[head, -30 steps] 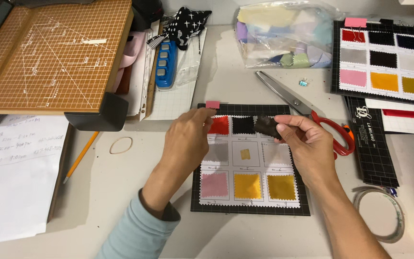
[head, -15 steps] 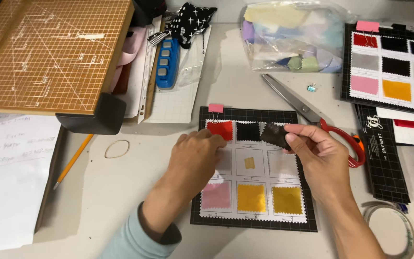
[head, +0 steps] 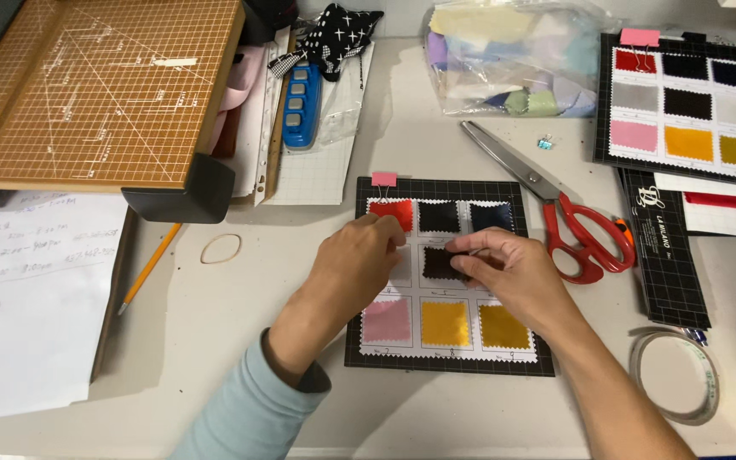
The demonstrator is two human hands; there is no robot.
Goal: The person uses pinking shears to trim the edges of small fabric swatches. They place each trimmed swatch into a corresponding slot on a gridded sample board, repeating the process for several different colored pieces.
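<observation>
A black swatch card [head: 449, 362] lies on the table with a pink clip [head: 383, 179] at its top left corner. It carries rows of pinked fabric squares: red, black and navy on top, pink and two yellows at the bottom. My right hand [head: 513, 273] pinches a dark brown fabric swatch [head: 438, 262] and holds it flat on the card's centre cell. My left hand [head: 359, 264] rests with curled fingers on the card's left middle cell, pressing the card down beside the swatch.
Red-handled scissors [head: 572, 230] lie just right of the card. A second swatch card [head: 687, 106] and a bag of fabric scraps [head: 504, 55] are at the back right. A brown cutting board [head: 100, 94], pencil [head: 151, 266], rubber band [head: 221, 248] and tape roll [head: 675, 375] surround the work.
My right hand brought the dark swatch down from above the top row onto the centre cell. My left hand slid down from the red square to the left middle cell.
</observation>
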